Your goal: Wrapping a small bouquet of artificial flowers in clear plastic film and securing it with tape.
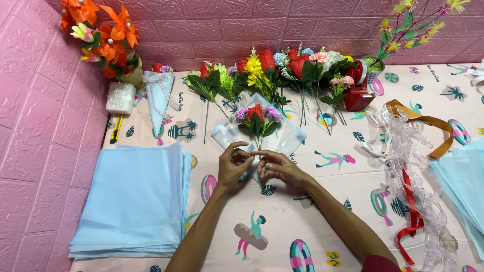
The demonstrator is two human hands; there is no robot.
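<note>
A small bouquet (257, 119) of red and purple artificial flowers lies on the table, wrapped in a cone of pale blue paper (287, 136). My left hand (232, 165) and my right hand (276, 166) meet at the narrow lower end of the cone, fingers pinching the wrap around the stems. The very tip of the cone is hidden under my fingers.
A thick stack of pale blue sheets (133, 201) lies at the left, another stack (464, 176) at the right edge. Loose artificial flowers (282, 70) line the back. A tape dispenser (359, 90), ribbons (413, 191), a finished white cone (159, 98) and a utility knife (116, 128) are nearby.
</note>
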